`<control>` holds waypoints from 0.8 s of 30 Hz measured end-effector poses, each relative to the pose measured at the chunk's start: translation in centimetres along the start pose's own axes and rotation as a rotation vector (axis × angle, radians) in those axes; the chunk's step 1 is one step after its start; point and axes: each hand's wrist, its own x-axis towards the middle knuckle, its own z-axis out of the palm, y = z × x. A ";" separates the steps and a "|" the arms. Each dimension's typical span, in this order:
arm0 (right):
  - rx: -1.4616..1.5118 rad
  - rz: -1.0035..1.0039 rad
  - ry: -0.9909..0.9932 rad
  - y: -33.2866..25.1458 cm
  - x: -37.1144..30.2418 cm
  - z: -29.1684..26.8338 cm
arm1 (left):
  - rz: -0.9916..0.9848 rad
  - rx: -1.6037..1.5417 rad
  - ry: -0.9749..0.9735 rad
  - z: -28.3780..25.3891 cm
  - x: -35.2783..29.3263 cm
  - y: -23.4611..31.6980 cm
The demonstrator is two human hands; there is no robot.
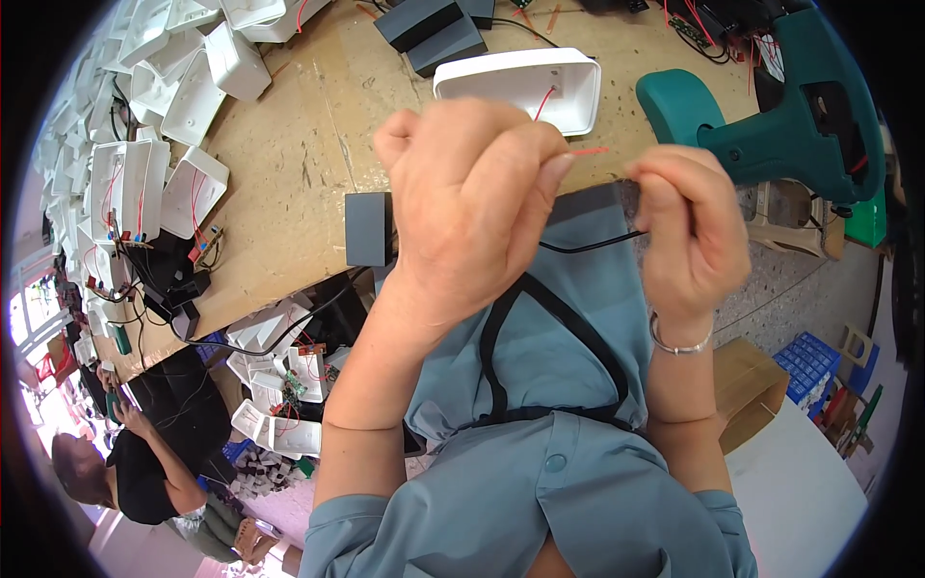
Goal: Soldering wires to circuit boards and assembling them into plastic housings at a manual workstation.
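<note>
Above the table's near edge my left hand (472,197) is closed, thumb pressed to the forefinger, on a thin red wire (590,151) whose end sticks out to the right. Just beyond that hand a white plastic housing (517,82) lies open on the table, with red wire inside it. My right hand (689,226), a bangle on its wrist, is also closed, fingertips pinched together. A black cable (593,246) runs across my lap into its curled fingers. Whether anything sits between the right fingertips is too small to tell.
A dark grey block (368,229) lies at the table's near edge; more dark boxes (434,34) lie at the back. On the right rests a green power tool (771,135). White housings (198,101) pile up on the left. A co-worker (145,462) handles something at lower left.
</note>
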 end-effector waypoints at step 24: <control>-0.119 -0.022 0.050 2.7 4.6 -5.1 | -0.040 0.203 0.067 2.3 1.9 -1.1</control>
